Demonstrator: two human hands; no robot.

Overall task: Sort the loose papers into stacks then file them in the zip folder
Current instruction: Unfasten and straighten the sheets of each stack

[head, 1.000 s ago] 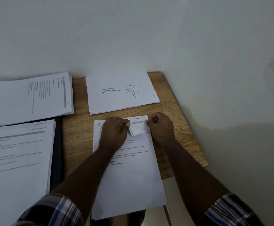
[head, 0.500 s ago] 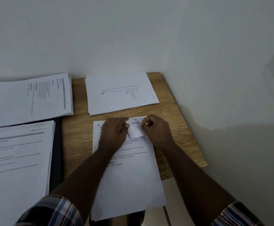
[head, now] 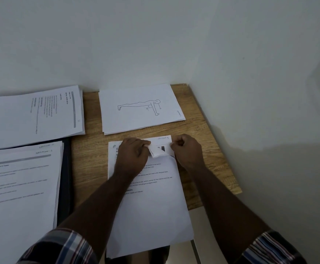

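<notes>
Papers lie in four stacks on the wooden bench (head: 90, 161), which sits in a corner against pale walls. Largest in view is the near-left stack (head: 20, 187), printed text with a handwritten "Section" label at its top right corner; it rests on a dark zip folder (head: 66, 180), whose edge shows along the stack's right side. Behind it, at the far left, a second text stack (head: 31, 115) lies turned sideways. The stack under the hands (head: 149, 210) reaches from mid-bench to past the near edge and overhangs it; a sheet beneath its top page bears the label "Section-4" at the top right. At the far middle, close to the wall, sits the smallest stack (head: 142, 107), topped by a line drawing of a figure in a plank pose.

Both hands are at the top of the near-middle stack. The left hand (head: 131, 157) lies knuckles up, fingers curled, pinching the top sheet's folded-back corner (head: 158, 151). The right hand (head: 186, 151) is curled as well, its fingertips holding the same sheet at its right edge. Plaid sleeves (head: 60, 248) show at the bottom of the view.
</notes>
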